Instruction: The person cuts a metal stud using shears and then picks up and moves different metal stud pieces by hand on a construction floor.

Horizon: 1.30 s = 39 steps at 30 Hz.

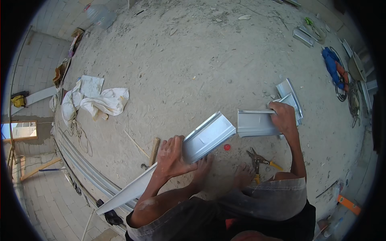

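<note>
My left hand [172, 156] is closed round a long silver metal channel [209, 134], which slants from the lower left up to the middle. A short metal channel piece [257, 122] lies just right of its far end, with a narrow gap between them. The fingers of my right hand [284, 117] are closed on the right end of that short piece. Another short channel piece [290, 94] sits beyond my right hand, partly hidden by it. Tin snips [257, 162] with yellow handles lie by my bare feet. A hammer [154, 151] with a wooden handle rests beside my left hand.
A red cap [227, 147] lies on the dusty floor. Long metal profiles [92, 178] run along the left. White sacking [106, 102] is farther left, and a large clear bottle [99, 16] stands far back. Blue cable [331, 66] and an orange level [349, 205] are at right.
</note>
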Available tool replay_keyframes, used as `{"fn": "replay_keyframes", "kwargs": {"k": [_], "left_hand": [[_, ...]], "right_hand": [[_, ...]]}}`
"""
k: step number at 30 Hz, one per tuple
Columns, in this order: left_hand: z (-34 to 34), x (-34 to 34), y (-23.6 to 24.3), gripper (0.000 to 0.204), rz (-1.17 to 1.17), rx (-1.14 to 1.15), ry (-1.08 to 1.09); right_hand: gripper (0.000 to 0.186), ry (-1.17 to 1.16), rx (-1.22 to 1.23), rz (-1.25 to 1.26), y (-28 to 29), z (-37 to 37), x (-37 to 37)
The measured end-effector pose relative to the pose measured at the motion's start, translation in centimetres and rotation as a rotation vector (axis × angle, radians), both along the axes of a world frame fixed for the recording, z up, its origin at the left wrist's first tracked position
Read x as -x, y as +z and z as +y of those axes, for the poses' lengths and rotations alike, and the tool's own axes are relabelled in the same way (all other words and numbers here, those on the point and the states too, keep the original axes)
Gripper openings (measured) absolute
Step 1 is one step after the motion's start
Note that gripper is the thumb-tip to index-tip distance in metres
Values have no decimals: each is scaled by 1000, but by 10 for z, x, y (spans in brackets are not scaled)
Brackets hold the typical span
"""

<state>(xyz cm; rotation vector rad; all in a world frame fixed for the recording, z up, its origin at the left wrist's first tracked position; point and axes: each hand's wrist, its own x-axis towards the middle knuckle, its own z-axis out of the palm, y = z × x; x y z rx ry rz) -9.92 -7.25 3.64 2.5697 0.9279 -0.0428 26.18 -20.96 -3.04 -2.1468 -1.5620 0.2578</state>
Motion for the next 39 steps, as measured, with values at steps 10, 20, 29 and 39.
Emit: {"fn": "replay_keyframes", "kwargs": {"k": [10, 20, 29, 39], "left_hand": [[81, -14, -117, 76, 268, -52, 91], [52, -63, -146, 79, 65, -315, -44], [-15, -264, -158, 81, -154, 293, -358], [-18, -283, -193, 34, -208, 261, -355]], "right_hand": [[31, -139, 194, 923, -131, -97, 147], [45, -494, -19, 1119, -94, -130, 96], [52, -834, -354, 1526, -85, -119, 108], [57, -909, -324, 1408, -77, -136, 96]]}}
